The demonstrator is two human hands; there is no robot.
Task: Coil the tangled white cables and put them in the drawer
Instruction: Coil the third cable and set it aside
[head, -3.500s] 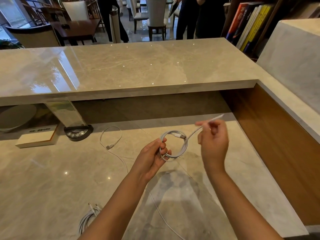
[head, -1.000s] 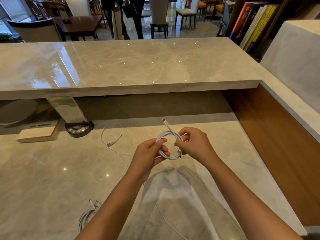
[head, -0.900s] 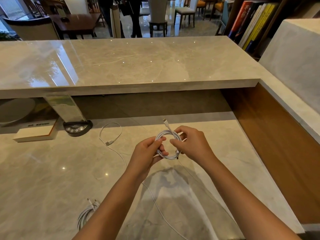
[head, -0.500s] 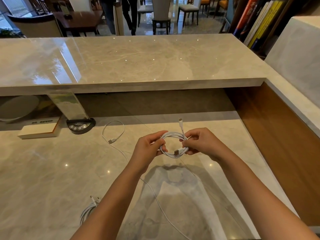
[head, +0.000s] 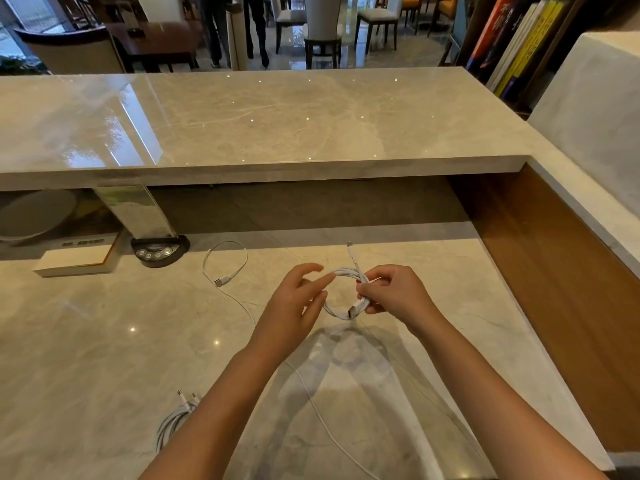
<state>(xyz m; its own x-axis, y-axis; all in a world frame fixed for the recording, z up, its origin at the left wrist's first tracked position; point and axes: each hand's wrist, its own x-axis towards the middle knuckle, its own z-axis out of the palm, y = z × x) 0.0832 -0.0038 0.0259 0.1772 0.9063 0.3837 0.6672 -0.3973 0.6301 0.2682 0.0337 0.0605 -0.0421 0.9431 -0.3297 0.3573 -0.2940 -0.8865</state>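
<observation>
Head camera view, looking down at two bare forearms reaching in from the bottom edge toward the centre of the frame. The right hand [head: 394, 296] pinches a small coiled white cable [head: 341, 292] at the coil's right side, thumb and fingers pressed together around the gathered loops, with the knuckles turned up and the wrist angled in from the lower right. One slim white plug end [head: 352, 252] sticks up above the coil, and a flatter metal-tipped plug [head: 352, 311] pokes out at the bottom of the coil, just below the pinching fingers. The left hand [head: 294, 306] sits just left of the coil with its fingers spread and loosely extended toward the loop; whether the fingertips touch the cable cannot be told. Both hands hover above a glossy beige marble desk surface [head: 86, 358].

Left of the hands, a second, loose white cable [head: 225, 261] lies on the desk, looping in the middle of the frame and trailing down beneath the left forearm. In the lower left, a third white cable bundle [head: 173, 420] rests on the desk, partly hidden by the left arm.

Further out, a black oval device with round buttons [head: 159, 249] and a pale flat box [head: 76, 261] sit at the middle left. A raised marble counter [head: 259, 116] spans the upper half, and a brown wooden side panel [head: 554, 289] runs down the right.
</observation>
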